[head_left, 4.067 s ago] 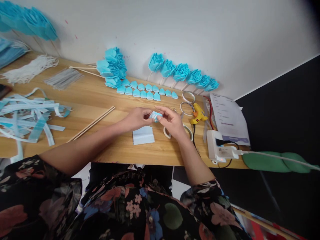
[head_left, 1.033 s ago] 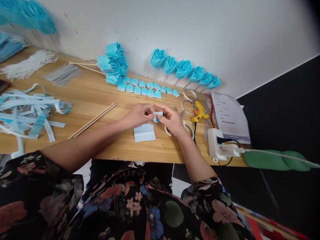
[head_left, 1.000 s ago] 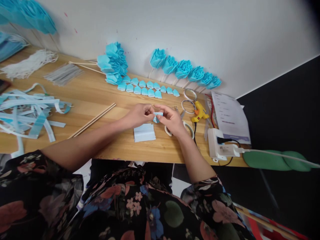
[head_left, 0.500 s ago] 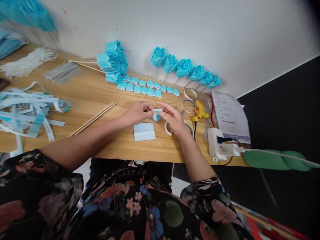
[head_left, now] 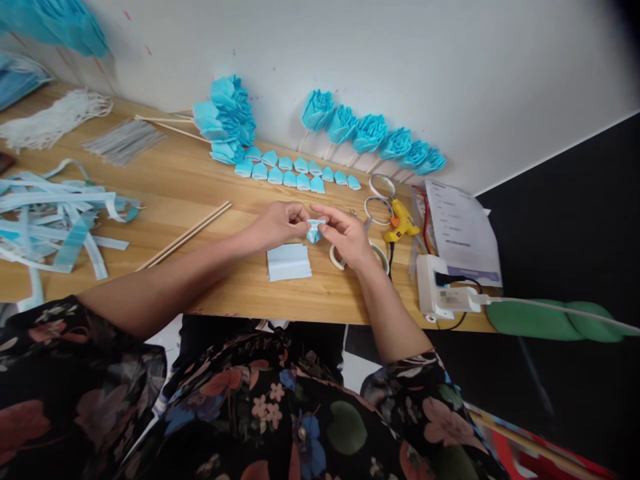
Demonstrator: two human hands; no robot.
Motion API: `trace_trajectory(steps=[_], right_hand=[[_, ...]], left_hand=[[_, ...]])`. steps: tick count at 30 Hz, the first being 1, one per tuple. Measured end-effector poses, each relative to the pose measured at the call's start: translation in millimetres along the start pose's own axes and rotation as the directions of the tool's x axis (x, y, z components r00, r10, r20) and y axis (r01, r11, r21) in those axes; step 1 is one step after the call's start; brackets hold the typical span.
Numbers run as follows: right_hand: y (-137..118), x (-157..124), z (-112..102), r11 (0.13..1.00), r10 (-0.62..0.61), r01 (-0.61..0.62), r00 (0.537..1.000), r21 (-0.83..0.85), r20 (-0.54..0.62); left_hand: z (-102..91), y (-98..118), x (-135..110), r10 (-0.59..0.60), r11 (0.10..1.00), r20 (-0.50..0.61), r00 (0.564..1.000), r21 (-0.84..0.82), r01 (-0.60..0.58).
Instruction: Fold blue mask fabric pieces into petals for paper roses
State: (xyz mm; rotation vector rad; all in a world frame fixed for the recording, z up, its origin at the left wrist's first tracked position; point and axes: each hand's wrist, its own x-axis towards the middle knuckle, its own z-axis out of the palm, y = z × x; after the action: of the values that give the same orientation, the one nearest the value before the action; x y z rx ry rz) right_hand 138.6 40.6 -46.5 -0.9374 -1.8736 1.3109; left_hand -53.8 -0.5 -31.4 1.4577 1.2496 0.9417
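Between my two hands is a small folded blue-and-white fabric petal (head_left: 314,232), its point toward me. My left hand (head_left: 283,223) pinches its left edge with thumb and fingertips. On its right edge, my right hand (head_left: 346,233) has its thumb pressed in, the index finger reaching over the top. Just below lies a stack of pale blue fabric pieces (head_left: 289,262). Beyond the hands run two rows of folded blue petals (head_left: 275,175). A roll of tape (head_left: 381,259) sits partly hidden behind my right hand.
Blue fabric roses (head_left: 371,133) on sticks lean along the wall, with more roses (head_left: 227,120) bunched left of them. A yellow glue gun (head_left: 401,220) and a white power strip (head_left: 434,293) are at right. Cut strips (head_left: 60,220) and two wooden sticks (head_left: 185,235) lie at left.
Both hands still grip the petal in nearly the same place. Its folds have shifted slightly, and more of its white inside shows. The whole view has moved a little.
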Motion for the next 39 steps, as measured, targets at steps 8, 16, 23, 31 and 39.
trace_trajectory(steps=[8, 16, 23, 31, 39], right_hand=[[-3.7, -1.0, 2.1, 1.0, 0.005, -0.005, 1.0, 0.004, 0.016], [-0.3, -0.1, 3.3, 1.0, -0.008, 0.008, 1.0, 0.006, 0.022], [-1.0, 0.0, -0.6, 0.999, 0.022, -0.022, 1.0, 0.043, -0.001], [-1.6, -0.7, 3.0, 1.0, -0.022, 0.022, 1.0, 0.009, 0.009], [3.0, 1.1, -1.4, 0.999, -0.007, 0.007, 1.0, 0.052, 0.014]], left_hand=[[1.7, 1.1, 0.8, 0.015, 0.999, -0.033, 0.999, 0.042, -0.014], [2.1, -0.1, -0.3, 0.01, 1.0, -0.003, 1.0, 0.022, -0.01], [0.3, 1.0, 0.5, -0.006, 1.0, -0.003, 1.0, -0.007, 0.006], [3.2, -0.8, 0.4, 0.06, 0.993, -0.031, 0.998, 0.107, -0.057], [1.4, -1.5, 1.6, 0.031, 0.997, -0.013, 0.999, 0.072, -0.03]])
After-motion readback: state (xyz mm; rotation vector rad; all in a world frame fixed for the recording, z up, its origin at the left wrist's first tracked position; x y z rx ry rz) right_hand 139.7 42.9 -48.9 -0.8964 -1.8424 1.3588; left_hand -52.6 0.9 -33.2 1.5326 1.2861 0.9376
